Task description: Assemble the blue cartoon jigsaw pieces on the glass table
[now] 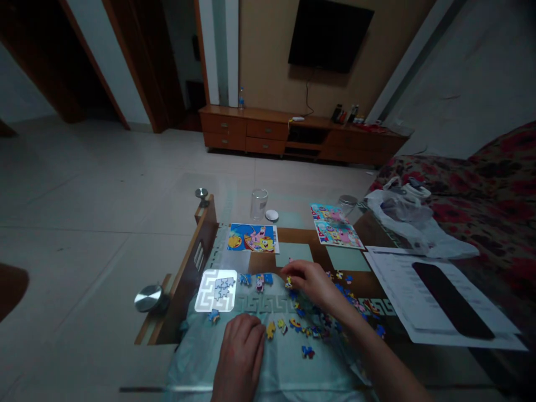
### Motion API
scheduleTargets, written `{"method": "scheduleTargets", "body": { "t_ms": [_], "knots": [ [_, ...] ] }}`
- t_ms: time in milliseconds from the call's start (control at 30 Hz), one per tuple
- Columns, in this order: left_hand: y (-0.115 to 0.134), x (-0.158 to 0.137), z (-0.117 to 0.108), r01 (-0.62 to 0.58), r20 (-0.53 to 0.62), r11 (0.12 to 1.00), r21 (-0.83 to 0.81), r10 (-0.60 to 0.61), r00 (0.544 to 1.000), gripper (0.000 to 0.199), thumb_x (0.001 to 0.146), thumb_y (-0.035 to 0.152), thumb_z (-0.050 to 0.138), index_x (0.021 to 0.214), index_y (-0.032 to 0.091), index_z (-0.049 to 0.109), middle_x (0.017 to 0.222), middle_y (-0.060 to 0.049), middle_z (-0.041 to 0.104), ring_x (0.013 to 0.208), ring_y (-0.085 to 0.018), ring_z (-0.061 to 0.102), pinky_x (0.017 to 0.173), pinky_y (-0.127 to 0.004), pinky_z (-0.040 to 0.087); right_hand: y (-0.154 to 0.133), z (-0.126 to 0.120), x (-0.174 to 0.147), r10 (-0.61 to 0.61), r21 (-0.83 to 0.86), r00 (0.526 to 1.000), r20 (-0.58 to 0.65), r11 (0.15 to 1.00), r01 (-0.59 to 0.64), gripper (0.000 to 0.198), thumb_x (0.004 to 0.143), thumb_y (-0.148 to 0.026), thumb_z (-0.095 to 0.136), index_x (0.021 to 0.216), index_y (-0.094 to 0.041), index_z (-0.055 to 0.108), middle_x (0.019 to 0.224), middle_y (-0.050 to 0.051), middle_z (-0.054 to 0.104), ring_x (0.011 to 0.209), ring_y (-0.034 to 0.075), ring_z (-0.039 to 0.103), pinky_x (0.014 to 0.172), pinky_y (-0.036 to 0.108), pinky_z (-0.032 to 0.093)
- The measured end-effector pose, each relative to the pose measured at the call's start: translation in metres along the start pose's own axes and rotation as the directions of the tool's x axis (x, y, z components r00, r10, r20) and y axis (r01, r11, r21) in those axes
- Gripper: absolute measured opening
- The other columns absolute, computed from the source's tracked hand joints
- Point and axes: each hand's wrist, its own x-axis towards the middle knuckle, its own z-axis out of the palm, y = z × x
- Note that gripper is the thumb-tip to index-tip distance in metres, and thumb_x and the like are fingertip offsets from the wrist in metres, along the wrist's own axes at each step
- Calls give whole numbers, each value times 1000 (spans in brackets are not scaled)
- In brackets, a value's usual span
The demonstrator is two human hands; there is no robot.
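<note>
My right hand (pixel 310 282) reaches over the cloth, thumb and forefinger closed at a small yellow jigsaw puzzle piece (pixel 288 282). My left hand (pixel 240 352) rests on the cloth with its fingers curled in and nothing visible in them. Close by its fingertips lie a yellow piece (pixel 271 329) and several others. Beyond the hands, a few blue and pink pieces (pixel 260 283) form a short row. At the left, a white square card (pixel 205 290) shows a jigsaw outline, with a blue piece (pixel 214 316) below it. Many loose pieces (pixel 322 329) are scattered under and around my right forearm.
A cartoon picture sheet (pixel 253 238) and a second one (pixel 337 226) lie farther back. A clear glass (pixel 259 204), a white lid (pixel 272 215) and a glass jar (pixel 347 205) stand behind. Papers, a black phone (pixel 452 300) and a plastic bag (pixel 412 220) occupy the right.
</note>
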Motion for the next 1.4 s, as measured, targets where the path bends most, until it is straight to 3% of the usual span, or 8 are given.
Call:
{"method": "scheduleTargets", "body": {
  "t_ms": [200,500,700,1000,1400],
  "knots": [
    [7,6,-3,33,-50,999,-19,-34,998,19,93,14,43,95,19,61,91,-6,63,85,-19,59,75,-34,49,4,14,3,-20,-16,999,-34,1000,20,25,74,-7,57,86,-22,74,91,5,72,87,22,64,82,34,48],
    [6,3,0,43,-32,998,-46,-44,999,19,92,13,42,96,19,60,92,-6,62,86,-20,57,77,-35,48,-5,17,6,7,-60,999,-42,998,-9,17,74,-9,57,73,-20,70,81,5,68,80,20,62,76,30,46],
    [5,2,3,57,-26,997,-57,-58,998,21,92,13,41,96,20,60,92,-7,63,87,-21,59,76,-36,48,-12,19,6,11,6,999,-34,1000,-11,14,75,-12,55,71,-21,65,78,3,68,75,19,62,71,29,44],
    [5,5,-3,19,-14,999,-28,-19,1000,19,90,10,44,97,19,59,92,-7,63,86,-21,59,75,-35,49,-6,23,5,40,56,996,-74,998,-36,11,76,-18,53,77,-20,64,75,2,67,70,19,60,67,29,44],
    [5,4,-2,14,-30,1000,-25,-15,999,18,90,11,45,97,19,59,94,-6,63,89,-21,57,78,-34,47,-1,26,5,29,63,998,-64,998,-24,13,79,-18,53,77,-20,65,79,4,70,76,20,62,72,30,45]
  ]
}}
